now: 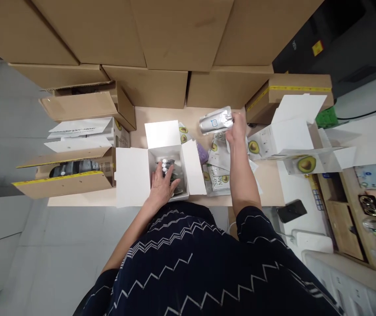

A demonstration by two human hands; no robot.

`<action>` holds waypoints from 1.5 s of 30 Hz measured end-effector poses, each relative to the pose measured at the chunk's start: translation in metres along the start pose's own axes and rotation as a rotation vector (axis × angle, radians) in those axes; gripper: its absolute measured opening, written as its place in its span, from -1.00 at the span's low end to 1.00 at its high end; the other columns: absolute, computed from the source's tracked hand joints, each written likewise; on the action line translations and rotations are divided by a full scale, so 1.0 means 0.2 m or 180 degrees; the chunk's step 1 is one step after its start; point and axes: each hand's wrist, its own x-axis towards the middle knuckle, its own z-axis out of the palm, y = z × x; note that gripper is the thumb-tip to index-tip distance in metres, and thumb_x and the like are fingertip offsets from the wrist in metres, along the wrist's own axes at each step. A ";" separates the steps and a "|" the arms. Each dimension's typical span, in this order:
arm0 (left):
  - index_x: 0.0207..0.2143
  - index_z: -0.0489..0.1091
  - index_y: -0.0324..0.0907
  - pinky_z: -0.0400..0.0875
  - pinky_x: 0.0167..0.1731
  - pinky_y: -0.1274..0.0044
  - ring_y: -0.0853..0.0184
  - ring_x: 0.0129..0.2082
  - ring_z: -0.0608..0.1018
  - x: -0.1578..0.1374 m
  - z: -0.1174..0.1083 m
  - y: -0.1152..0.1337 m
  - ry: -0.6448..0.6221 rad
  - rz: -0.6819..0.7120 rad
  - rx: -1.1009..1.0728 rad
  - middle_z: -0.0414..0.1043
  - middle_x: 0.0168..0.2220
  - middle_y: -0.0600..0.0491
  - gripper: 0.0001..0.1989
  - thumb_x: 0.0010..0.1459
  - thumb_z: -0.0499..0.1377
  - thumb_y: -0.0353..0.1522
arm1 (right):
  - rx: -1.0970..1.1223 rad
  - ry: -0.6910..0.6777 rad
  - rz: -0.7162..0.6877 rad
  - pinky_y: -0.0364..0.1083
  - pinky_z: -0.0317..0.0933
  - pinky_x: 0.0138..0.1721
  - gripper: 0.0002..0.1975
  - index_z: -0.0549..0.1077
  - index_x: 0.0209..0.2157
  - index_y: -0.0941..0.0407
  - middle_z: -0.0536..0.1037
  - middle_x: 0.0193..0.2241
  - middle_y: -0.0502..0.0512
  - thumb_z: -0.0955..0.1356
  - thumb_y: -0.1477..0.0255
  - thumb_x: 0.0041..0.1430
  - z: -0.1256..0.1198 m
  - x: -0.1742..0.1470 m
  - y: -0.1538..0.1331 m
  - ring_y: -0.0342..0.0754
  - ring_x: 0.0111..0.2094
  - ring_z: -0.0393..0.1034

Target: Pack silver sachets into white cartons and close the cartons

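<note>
In front of me on the table stands a white box point(169, 151) with its flaps spread open. My left hand point(162, 188) reaches into it, fingers apart, resting on dark packs point(178, 180) with white caps point(164, 165); whether it grips any of them I cannot tell for sure. Over the table's back part, my right hand point(238, 127) is closed on one end of a silver foil pouch point(216, 121) with a small blue mark. Below that pouch lie flat white packets point(221, 179) with avocado pictures, partly behind my right forearm.
Open brown cartons point(76, 105) and a carton with dark contents point(66, 175) stand at the left. Large brown boxes point(145, 87) are stacked along the back. More open white boxes point(293, 136) are at the right, near a phone point(291, 211). A purple item point(202, 154) lies beside the white box.
</note>
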 end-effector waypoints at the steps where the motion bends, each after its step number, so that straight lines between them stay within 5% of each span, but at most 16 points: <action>1: 0.33 0.14 -0.22 0.10 0.26 -0.01 -0.19 0.39 0.04 0.00 0.00 0.00 0.0004 -0.0005 0.0005 -0.23 0.41 -0.38 -0.38 0.33 0.02 -0.11 | 0.0036 0.0005 -0.0106 -0.06 0.32 -0.33 -0.65 0.22 -0.37 0.02 0.38 -0.43 -0.02 0.22 0.02 0.22 -0.01 -0.01 -0.08 -0.08 -0.34 0.37; 5: 0.32 0.14 -0.22 0.08 0.26 -0.02 -0.18 0.39 0.03 0.00 0.01 0.00 0.0006 -0.0026 0.0019 -0.21 0.41 -0.37 -0.38 0.33 0.02 -0.10 | 0.0127 -0.0343 -0.0447 -0.04 0.38 -0.32 -0.62 0.36 -0.26 0.01 0.49 -0.27 0.06 0.33 -0.02 0.19 0.05 -0.14 -0.47 -0.03 -0.22 0.45; 11: 0.30 0.18 -0.20 0.15 0.24 0.00 -0.15 0.36 0.12 -0.01 0.01 0.02 0.0063 -0.0130 0.0050 -0.10 0.37 -0.34 -0.40 0.32 0.04 -0.10 | -0.0237 -0.2118 -0.0942 -0.10 0.31 -0.27 -0.73 0.48 -0.25 0.05 0.52 -0.25 0.03 0.42 0.16 0.14 0.33 -0.41 -0.80 -0.10 -0.25 0.40; 20: 0.29 0.19 -0.22 0.16 0.23 0.01 -0.13 0.32 0.18 -0.02 0.01 0.03 0.0191 -0.0136 0.0136 -0.02 0.33 -0.35 -0.42 0.33 0.03 -0.11 | -0.1341 -0.3405 -0.0669 -0.16 0.12 -0.29 -0.87 0.52 -0.30 0.14 0.52 -0.42 -0.03 0.35 0.44 0.12 0.69 -0.64 -0.56 -0.14 -0.38 0.32; 25: 0.29 0.20 -0.21 0.15 0.23 0.02 -0.13 0.33 0.17 -0.02 0.02 0.02 0.0220 -0.0143 0.0028 -0.02 0.33 -0.34 -0.41 0.32 0.05 -0.11 | -0.2367 -0.3832 -0.0576 -0.18 0.13 -0.26 -0.78 0.54 -0.22 0.15 0.59 -0.27 0.05 0.33 0.57 0.09 0.79 -0.65 -0.41 -0.08 -0.25 0.40; 34: 0.26 0.23 -0.24 0.14 0.24 0.01 -0.17 0.35 0.10 -0.02 0.04 -0.01 0.0402 -0.0052 -0.0095 -0.10 0.36 -0.35 -0.42 0.31 0.07 -0.11 | -0.2952 -0.4359 -0.0877 -0.15 0.09 -0.30 -0.77 0.55 -0.17 0.15 0.61 -0.19 0.16 0.27 0.52 0.25 0.83 -0.63 -0.44 -0.04 -0.22 0.43; 40: 0.27 0.23 -0.23 0.13 0.26 0.01 -0.16 0.39 0.01 0.00 0.02 0.00 0.0320 -0.0119 -0.0108 -0.16 0.39 -0.32 -0.44 0.31 0.07 -0.14 | -0.2554 -0.4585 -0.0796 -0.14 0.09 -0.29 -0.80 0.55 -0.32 0.14 0.62 -0.24 0.15 0.28 0.54 0.23 0.83 -0.61 -0.41 -0.05 -0.26 0.42; 45: 0.27 0.22 -0.21 0.15 0.24 -0.03 -0.19 0.40 0.00 0.01 0.01 -0.01 0.0188 -0.0146 -0.0040 -0.17 0.40 -0.32 -0.43 0.31 0.07 -0.12 | -0.2003 -0.4324 -0.0527 -0.14 0.16 -0.25 -0.78 0.54 -0.31 0.13 0.62 -0.24 0.12 0.26 0.46 0.28 0.75 -0.56 -0.48 -0.07 -0.25 0.43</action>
